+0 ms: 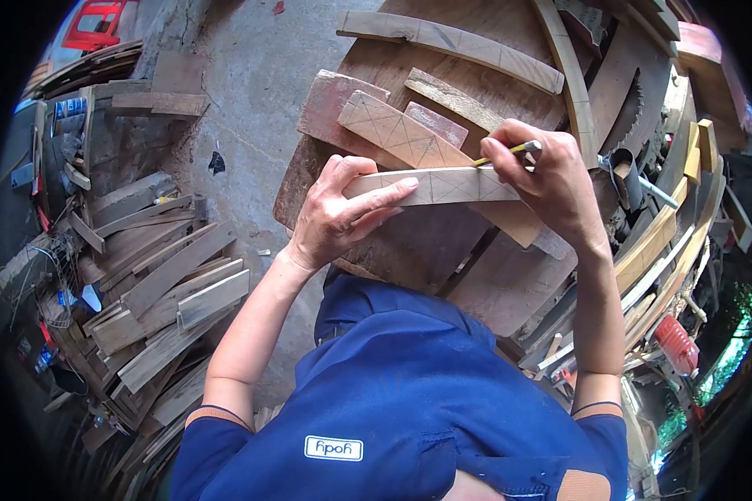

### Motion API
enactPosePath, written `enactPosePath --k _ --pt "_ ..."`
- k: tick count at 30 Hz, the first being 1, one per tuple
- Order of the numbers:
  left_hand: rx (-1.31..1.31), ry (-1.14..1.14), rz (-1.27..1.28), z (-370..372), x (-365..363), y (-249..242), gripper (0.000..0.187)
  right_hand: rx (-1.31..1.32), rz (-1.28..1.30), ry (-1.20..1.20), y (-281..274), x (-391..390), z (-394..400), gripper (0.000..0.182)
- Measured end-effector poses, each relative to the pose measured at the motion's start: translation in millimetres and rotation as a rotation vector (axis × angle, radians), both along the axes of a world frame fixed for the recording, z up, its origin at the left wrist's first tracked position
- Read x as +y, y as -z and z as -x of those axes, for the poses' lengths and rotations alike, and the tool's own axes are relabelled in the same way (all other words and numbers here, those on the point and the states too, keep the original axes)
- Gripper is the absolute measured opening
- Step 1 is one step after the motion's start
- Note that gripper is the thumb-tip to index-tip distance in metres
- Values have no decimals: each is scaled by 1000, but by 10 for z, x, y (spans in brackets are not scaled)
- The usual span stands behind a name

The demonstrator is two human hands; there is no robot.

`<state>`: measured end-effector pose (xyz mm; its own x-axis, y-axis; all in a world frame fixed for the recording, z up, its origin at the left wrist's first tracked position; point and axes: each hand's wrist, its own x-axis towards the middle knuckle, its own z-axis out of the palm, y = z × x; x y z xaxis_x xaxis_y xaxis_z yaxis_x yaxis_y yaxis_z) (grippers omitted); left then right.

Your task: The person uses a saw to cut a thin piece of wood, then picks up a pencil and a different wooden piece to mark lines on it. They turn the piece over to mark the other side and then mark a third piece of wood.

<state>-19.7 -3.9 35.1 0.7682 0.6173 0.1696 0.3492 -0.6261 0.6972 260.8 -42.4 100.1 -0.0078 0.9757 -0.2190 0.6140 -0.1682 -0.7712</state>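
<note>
My left hand [336, 210] grips the left end of a pale wooden strip [451, 186], its index finger stretched along the face. Pencil lines cross that face. In my right hand [551, 179] is a yellow pencil [510, 151], its tip at the strip's upper edge. Some fingers of this hand lie over the strip's right end and hide it. Beneath the strip, a marked wooden board [397, 132] with crossed lines slants over the wooden worktop [439, 238]. A reddish block [330, 113] sits beyond it.
A long marked strip [451, 43] lies at the back of the worktop. Wood offcuts [171, 292] are piled on the floor at left. More long strips [656, 238], a toothed saw blade [625, 117] and a red plastic object [678, 344] are at right. A red stool [92, 25] stands far left.
</note>
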Motion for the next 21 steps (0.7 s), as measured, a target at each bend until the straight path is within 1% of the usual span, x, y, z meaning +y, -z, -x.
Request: enactPosePath --k 1,2,6,9,11,13,14,15,17,18,19,21 --pt "4 1 -3 1 2 -1 50 18 -23 -19 25 16 30 19" --pt "5 4 -5 3 3 -6 50 8 10 -29 32 38 85 19" --pt "1 -4 3 -4 -6 -13 50 27 -233 -115 190 118 350 18" --pt "5 -11 3 -19 -3 -32 51 -6 -277 -137 189 138 378 18" --pt "3 -18 1 -22 -5 -40 51 -38 -258 -137 139 95 250 19" --pt "7 -21 -9 -22 -8 -40 52 -147 -133 -89 87 24 44 21" --pt "2 -23 -13 -21 -11 -37 52 -243 -184 -79 37 -17 -56 23" --pt "-1 -23 -15 -20 -14 -30 52 -452 -245 -190 60 -62 -206 22" --pt "-13 -16 -24 -28 -13 -17 53 -352 -193 -60 -32 -160 -311 20" --pt "-23 -18 -19 -29 -11 -10 52 -260 -155 58 -102 -222 -302 18" --pt "-28 -22 -14 -17 -19 -7 52 -263 -162 60 -128 -267 -299 18" --pt "-49 -13 -18 -2 -8 22 52 -300 -343 17 -124 -379 -314 19"
